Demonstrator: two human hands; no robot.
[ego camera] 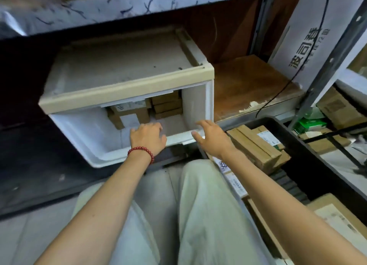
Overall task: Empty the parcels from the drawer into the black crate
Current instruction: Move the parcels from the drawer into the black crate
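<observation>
A white plastic drawer [83,137] stands pulled out of its beige-topped cabinet [127,90] under a shelf. Brown cardboard parcels [166,105] are stacked at the drawer's back, some with white labels [129,106]. My left hand [148,137], with a red bead bracelet on the wrist, hangs over the drawer's front rim, fingers curled downward and holding nothing. My right hand [212,137] hovers open by the drawer's right front corner. The black crate [297,145] lies to the right and holds several brown parcels [256,145].
A wooden shelf board [248,86] runs right of the cabinet, with a white printed carton [309,38] and a black cable [282,90] across it. A metal rack upright [333,66] stands at the right. My knees in light trousers [178,215] fill the foreground.
</observation>
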